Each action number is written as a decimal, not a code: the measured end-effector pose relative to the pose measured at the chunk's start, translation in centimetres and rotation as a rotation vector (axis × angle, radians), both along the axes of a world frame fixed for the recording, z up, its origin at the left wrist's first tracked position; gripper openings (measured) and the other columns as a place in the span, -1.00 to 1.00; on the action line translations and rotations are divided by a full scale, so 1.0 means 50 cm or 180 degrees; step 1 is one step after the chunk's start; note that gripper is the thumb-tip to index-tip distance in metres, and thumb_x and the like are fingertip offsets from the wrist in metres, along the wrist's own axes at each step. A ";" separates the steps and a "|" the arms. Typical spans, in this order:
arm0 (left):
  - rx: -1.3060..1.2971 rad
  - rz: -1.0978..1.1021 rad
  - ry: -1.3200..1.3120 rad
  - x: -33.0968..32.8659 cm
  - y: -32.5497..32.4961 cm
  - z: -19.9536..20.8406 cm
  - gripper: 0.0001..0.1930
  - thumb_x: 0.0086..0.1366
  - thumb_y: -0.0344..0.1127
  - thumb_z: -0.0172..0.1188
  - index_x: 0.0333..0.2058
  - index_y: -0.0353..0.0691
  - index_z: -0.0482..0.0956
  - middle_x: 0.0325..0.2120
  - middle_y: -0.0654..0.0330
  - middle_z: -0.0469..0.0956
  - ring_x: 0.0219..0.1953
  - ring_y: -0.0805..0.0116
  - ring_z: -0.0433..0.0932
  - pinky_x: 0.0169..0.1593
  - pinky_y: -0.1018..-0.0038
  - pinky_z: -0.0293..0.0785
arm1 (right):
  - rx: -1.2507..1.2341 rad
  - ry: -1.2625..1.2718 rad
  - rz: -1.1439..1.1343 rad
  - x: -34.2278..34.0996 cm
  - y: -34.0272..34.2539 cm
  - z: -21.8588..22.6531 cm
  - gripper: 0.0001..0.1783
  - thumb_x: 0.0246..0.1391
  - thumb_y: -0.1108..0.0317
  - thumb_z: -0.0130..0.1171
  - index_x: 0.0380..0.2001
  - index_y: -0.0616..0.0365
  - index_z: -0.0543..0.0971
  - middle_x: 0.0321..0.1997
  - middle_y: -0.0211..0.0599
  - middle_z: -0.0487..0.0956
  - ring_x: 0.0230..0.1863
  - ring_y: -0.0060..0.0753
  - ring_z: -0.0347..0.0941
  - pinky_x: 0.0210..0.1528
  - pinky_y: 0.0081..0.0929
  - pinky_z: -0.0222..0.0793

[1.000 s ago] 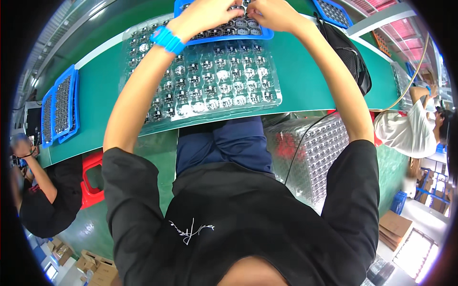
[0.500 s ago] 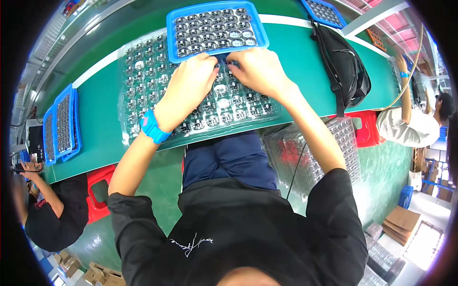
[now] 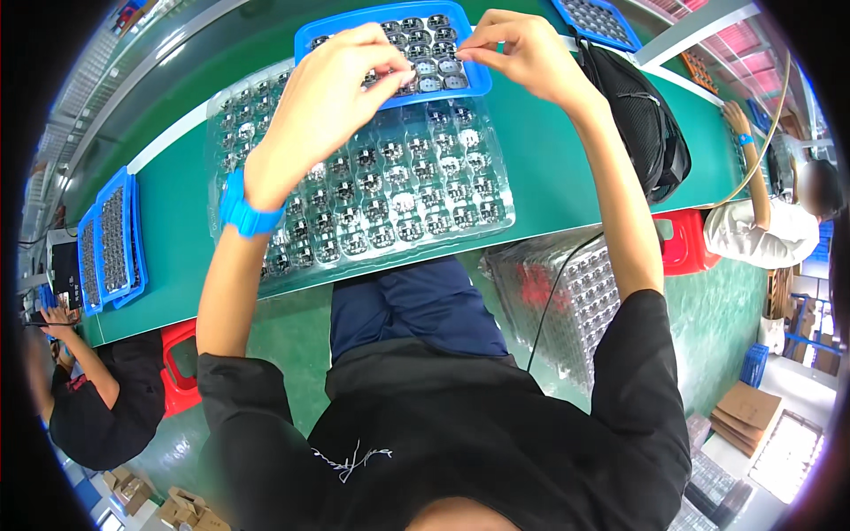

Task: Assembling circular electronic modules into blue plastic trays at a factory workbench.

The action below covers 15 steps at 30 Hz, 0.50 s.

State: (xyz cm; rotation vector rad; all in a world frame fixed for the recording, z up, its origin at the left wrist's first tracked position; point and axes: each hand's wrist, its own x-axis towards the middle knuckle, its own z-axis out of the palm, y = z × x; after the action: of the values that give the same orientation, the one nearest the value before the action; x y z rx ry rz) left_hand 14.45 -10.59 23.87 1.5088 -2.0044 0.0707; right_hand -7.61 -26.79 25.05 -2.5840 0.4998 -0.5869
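Note:
My left hand (image 3: 332,93), a blue band on its wrist, hovers over the blue tray (image 3: 479,84) at the back of the table. Its thumb and fingertips are pinched together above the tray's parts. At the tray's right edge, my right hand (image 3: 536,60) pinches too, thumb against forefinger. Whatever either pinch holds is too small to make out. Rows of small round dark-and-silver parts fill the blue tray, with several paler discs (image 3: 429,84) near its front right. Closer to me lies a clear plastic tray (image 3: 506,196) with similar parts in its pockets, partly covered by my left arm.
A black bag (image 3: 651,124) lies right of the trays on the green table (image 3: 544,177). More blue trays (image 3: 133,257) sit at the far left and another blue tray (image 3: 630,40) at the back right. Stacked clear trays (image 3: 575,301) stand below the table edge. Other people work on both sides.
Both hands have moved up and away from me, from the clear tray to the blue tray, and further apart. The blue tray and the clear tray appear slightly further left.

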 end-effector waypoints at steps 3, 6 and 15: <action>0.0169 -0.0102 0.0192 0.015 -0.059 -0.023 -0.83 0.32 -0.30 0.28 -0.26 -0.27 0.71 -0.29 0.12 0.60 -0.15 0.06 0.60 -0.06 0.21 0.53 | -0.0318 -0.0130 0.0350 0.017 -0.037 -0.045 -0.85 0.13 0.36 0.42 -0.26 0.18 0.78 -0.34 -0.33 0.61 -0.33 -0.40 0.56 -0.30 -0.45 0.42; 0.0064 -0.0237 -0.0110 0.015 -0.084 -0.041 -0.84 0.31 -0.31 0.27 -0.27 -0.28 0.71 -0.28 0.11 0.60 -0.13 0.04 0.60 -0.05 0.20 0.53 | -0.0518 -0.0150 0.0509 0.021 -0.050 -0.055 -0.84 0.09 0.36 0.44 -0.27 0.17 0.78 -0.35 -0.31 0.62 -0.31 -0.31 0.58 -0.27 -0.39 0.45; 0.0049 -0.0251 -0.0386 0.001 -0.102 -0.045 -0.86 0.28 -0.34 0.26 -0.30 -0.28 0.71 -0.30 0.12 0.59 -0.14 0.04 0.60 -0.02 0.18 0.54 | -0.0692 -0.0194 0.0590 0.016 -0.049 -0.050 -0.84 0.00 0.37 0.45 -0.31 0.12 0.78 -0.33 -0.23 0.63 -0.24 -0.13 0.59 -0.19 -0.25 0.47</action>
State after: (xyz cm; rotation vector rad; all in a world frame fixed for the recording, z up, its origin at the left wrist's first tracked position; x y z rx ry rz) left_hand 14.52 -15.71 21.60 1.4643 -2.1628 0.1172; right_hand -6.79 -29.25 22.57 -2.7667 0.1812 -0.6854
